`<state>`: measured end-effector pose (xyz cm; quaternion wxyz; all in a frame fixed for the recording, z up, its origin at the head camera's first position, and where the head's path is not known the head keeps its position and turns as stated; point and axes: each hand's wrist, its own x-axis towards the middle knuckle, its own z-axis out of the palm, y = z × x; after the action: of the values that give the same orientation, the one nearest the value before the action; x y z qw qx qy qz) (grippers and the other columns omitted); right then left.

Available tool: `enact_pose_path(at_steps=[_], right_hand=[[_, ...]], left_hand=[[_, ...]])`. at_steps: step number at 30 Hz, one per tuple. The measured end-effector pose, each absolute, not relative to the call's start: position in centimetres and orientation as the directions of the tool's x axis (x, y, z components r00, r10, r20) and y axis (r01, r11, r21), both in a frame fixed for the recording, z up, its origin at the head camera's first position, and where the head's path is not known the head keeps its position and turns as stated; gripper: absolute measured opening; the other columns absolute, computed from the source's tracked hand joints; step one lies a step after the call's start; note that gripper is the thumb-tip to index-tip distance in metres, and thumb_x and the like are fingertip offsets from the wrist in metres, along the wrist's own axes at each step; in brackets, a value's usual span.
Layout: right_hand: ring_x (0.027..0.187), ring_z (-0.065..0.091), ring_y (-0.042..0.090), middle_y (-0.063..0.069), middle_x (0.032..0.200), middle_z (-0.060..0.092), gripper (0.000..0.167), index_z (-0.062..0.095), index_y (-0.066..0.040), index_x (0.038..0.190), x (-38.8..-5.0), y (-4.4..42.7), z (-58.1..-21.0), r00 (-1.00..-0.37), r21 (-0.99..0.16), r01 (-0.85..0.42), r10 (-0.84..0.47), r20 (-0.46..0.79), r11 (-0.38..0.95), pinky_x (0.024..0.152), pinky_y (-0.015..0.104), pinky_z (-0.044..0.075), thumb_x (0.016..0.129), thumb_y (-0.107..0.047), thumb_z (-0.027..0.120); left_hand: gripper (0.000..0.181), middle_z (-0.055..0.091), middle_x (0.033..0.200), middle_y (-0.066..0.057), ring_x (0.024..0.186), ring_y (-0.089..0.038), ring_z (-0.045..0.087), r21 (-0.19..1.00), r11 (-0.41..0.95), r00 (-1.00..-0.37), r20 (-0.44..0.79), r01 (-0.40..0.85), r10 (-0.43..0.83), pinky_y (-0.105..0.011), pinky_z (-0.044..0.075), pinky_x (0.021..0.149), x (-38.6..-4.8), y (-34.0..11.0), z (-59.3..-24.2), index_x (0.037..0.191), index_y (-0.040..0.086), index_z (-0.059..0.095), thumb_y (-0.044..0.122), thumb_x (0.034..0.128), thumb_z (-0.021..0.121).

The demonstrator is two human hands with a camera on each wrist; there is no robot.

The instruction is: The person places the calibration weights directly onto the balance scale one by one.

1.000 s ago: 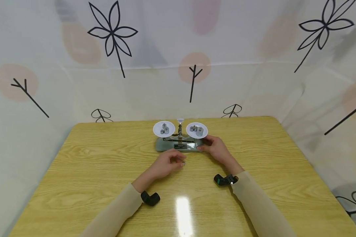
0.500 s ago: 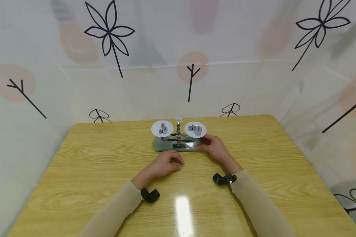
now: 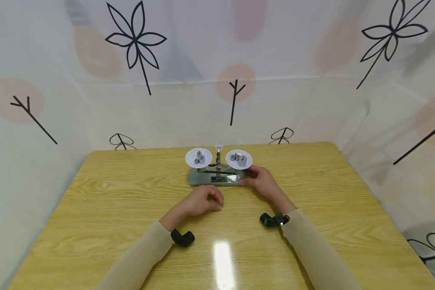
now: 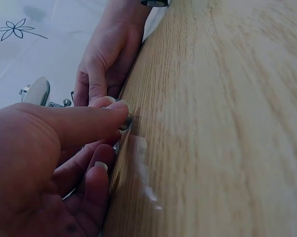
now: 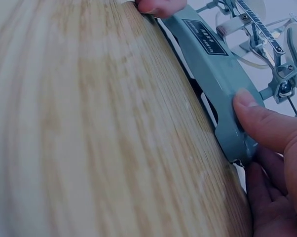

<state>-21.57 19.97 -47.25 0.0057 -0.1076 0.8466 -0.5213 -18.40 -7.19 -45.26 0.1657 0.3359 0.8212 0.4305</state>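
A balance scale (image 3: 198, 177) with a grey-green base stands near the far edge of the table. Several metal weights (image 3: 201, 159) sit on its left white pan (image 3: 190, 154), and more metal weights (image 3: 242, 160) on its right pan (image 3: 233, 164). My left hand (image 3: 202, 200), in front of the base, pinches a small metal weight (image 4: 126, 122) between thumb and forefinger, close to the tabletop. The fingers mostly cover it. My right hand (image 3: 265, 183) grips the base's right end; in the right wrist view its thumb (image 5: 261, 122) lies on top and the other fingers go behind.
The wooden table (image 3: 130, 209) spreads around the scale and hands. A patterned cloth (image 3: 188, 108) hangs behind and beside the table. Both wrists wear black cameras, the left camera (image 3: 183, 238) and the right camera (image 3: 273, 220).
My left hand has shifted slightly down and toward me with the small weight, its thumb and forefinger closer together. The right hand stays on the scale's base.
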Motion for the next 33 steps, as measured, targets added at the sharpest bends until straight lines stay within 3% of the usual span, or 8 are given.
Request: enact_pose_path(at_steps=[11, 20, 26, 33], right_hand=[[0.130, 0.051, 0.031, 0.017, 0.136, 0.059, 0.058, 0.062, 0.000, 0.133, -21.6, 19.9, -47.0, -0.977, -0.884, -0.179, -0.187, 0.107, 0.432, 0.109, 0.048, 0.039, 0.081, -0.015, 0.084], [0.129, 0.053, 0.032, 0.018, 0.135, 0.060, 0.058, 0.061, 0.001, 0.133, -21.7, 20.3, -47.3, -0.976, -0.884, -0.188, -0.186, 0.118, 0.427, 0.108, 0.049, 0.040, 0.082, -0.015, 0.084], [0.128, 0.053, 0.032, 0.018, 0.134, 0.060, 0.056, 0.062, 0.001, 0.132, -21.6, 20.2, -47.3, -0.975, -0.886, -0.189, -0.189, 0.117, 0.423, 0.107, 0.049, 0.041, 0.082, -0.013, 0.083], [0.129, 0.052, 0.033, 0.019, 0.135, 0.059, 0.058, 0.062, 0.002, 0.132, -21.7, 20.0, -47.3, -0.976, -0.899, -0.176, -0.188, 0.107, 0.402, 0.109, 0.048, 0.039, 0.081, -0.012, 0.084]], left_hand=[[0.008, 0.069, 0.095, 0.011, 0.097, -0.009, 0.061, 0.832, 0.425, -0.754, -0.011, 0.358, 0.657, -0.029, 0.048, 0.091, -17.9, -7.2, -44.9, 0.097, 0.015, 0.075, 0.011, 0.0897, 0.075], [0.005, 0.067, 0.091, 0.009, 0.087, -0.008, 0.061, 0.830, 0.413, -0.741, 0.002, 0.376, 0.671, -0.028, 0.050, 0.082, -17.9, -6.9, -44.7, 0.096, 0.015, 0.073, 0.013, 0.0916, 0.074], [0.005, 0.068, 0.093, 0.006, 0.088, -0.009, 0.062, 0.841, 0.370, -0.737, 0.051, 0.396, 0.674, -0.029, 0.051, 0.082, -17.7, -7.2, -44.9, 0.097, 0.011, 0.073, 0.010, 0.0918, 0.073], [0.005, 0.067, 0.091, 0.009, 0.086, -0.009, 0.061, 0.829, 0.403, -0.781, 0.062, 0.387, 0.622, -0.030, 0.051, 0.081, -17.3, -8.0, -45.0, 0.097, 0.012, 0.073, 0.013, 0.0929, 0.072]])
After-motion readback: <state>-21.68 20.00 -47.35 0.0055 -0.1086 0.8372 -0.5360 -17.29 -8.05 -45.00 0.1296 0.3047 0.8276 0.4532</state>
